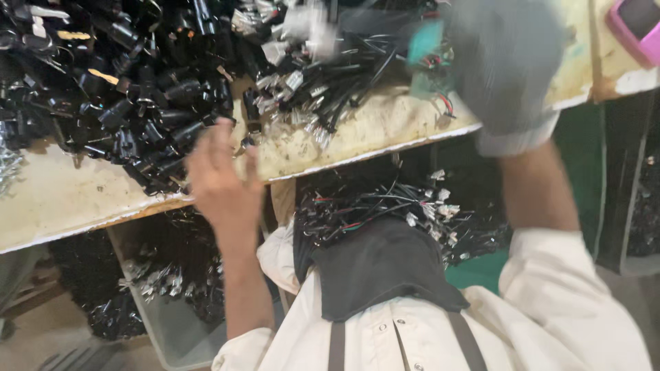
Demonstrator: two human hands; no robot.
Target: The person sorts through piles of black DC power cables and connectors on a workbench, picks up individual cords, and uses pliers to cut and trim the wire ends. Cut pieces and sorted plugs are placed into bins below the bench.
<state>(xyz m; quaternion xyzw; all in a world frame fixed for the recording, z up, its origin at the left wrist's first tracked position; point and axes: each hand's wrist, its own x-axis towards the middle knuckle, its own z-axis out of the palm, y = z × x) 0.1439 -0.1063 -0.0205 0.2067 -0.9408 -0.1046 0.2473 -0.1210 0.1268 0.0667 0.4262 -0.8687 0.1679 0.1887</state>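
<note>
- Left hand (218, 172): bare, blurred, raised at the near edge of the worn, stained cream worktop (62, 199); the fingers are loosely spread and point upward, gripping nothing, with the fingertips just short of the heap of black cylindrical plastic connectors (124, 89).
- Right hand (505, 65): covered by a grey fabric glove with a pale ribbed cuff, heavily blurred; whether its fingers are spread or closed cannot be told. It lies over the far right of the worktop, just beside a small teal-green circuit board (427, 45) with thin red and black leads.
- Between the hands: a tangle of black wire harnesses with white plug ends (309, 82), resting on the worktop.
- In the lap, below the worktop edge: a second bundle of black, red and green wires with white plugs (385, 206), lying on a dark cloth (381, 268).
- Lower left: a grey plastic bin (172, 330) holding more black parts.
- Upper right corner: a pink-cased device (639, 27).
</note>
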